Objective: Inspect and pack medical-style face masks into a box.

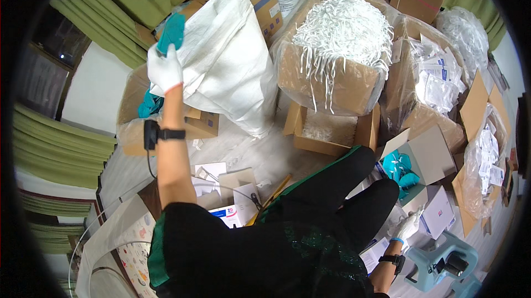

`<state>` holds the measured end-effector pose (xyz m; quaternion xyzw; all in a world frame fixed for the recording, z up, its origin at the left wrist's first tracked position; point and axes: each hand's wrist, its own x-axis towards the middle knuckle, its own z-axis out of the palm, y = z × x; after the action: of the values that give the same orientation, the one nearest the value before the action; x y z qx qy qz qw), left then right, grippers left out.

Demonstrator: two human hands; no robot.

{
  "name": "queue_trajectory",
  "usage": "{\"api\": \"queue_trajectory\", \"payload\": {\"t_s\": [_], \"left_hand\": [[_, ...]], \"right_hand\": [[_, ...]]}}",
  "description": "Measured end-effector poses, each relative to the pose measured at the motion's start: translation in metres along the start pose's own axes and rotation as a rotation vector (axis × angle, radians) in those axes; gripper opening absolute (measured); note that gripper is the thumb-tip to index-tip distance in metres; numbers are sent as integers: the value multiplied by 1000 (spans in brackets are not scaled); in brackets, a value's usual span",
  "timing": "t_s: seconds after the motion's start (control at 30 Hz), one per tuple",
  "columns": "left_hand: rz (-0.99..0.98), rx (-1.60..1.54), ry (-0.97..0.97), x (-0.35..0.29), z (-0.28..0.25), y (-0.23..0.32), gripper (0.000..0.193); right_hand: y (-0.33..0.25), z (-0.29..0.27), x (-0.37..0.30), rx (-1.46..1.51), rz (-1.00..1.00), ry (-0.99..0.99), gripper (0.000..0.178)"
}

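Observation:
My left hand (166, 70), in a white glove, reaches out at the upper left with its fingers closed on a teal face mask (171, 32). The mask is raised beside the mouth of a large white woven sack (232, 71). My right hand (408, 227), also gloved in white, is low on the right, against a small white carton (437, 212). Its fingers are too small and partly hidden to read. Just beyond it, an open carton (428, 157) holds several teal masks (399, 172) with white straps.
Behind stands a plastic-lined box (315, 82) heaped with white strips (345, 30). To its right are boxes of white packets (440, 79) (488, 157). A light-blue stool (442, 262) sits at the lower right. Open white cartons (238, 187) lie by my legs. Cables cross the lower left.

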<state>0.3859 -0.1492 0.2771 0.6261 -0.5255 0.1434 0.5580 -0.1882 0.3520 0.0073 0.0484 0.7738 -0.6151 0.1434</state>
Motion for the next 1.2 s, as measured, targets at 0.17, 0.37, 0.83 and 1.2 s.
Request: {"api": "queue_trajectory", "payload": {"t_s": [0.17, 0.37, 0.83, 1.2], "left_hand": [[-128, 629, -688, 43, 47, -48, 110], [414, -202, -949, -114, 70, 84, 123], [115, -1518, -1896, -326, 50, 293, 48], [-375, -1293, -2300, -352, 39, 315, 24]], "right_hand": [[-46, 50, -22, 179, -267, -258, 44], [-171, 95, -28, 531, 63, -832, 30], [-276, 109, -68, 694, 189, -1132, 29], [-260, 101, -63, 584, 74, -955, 26]]}}
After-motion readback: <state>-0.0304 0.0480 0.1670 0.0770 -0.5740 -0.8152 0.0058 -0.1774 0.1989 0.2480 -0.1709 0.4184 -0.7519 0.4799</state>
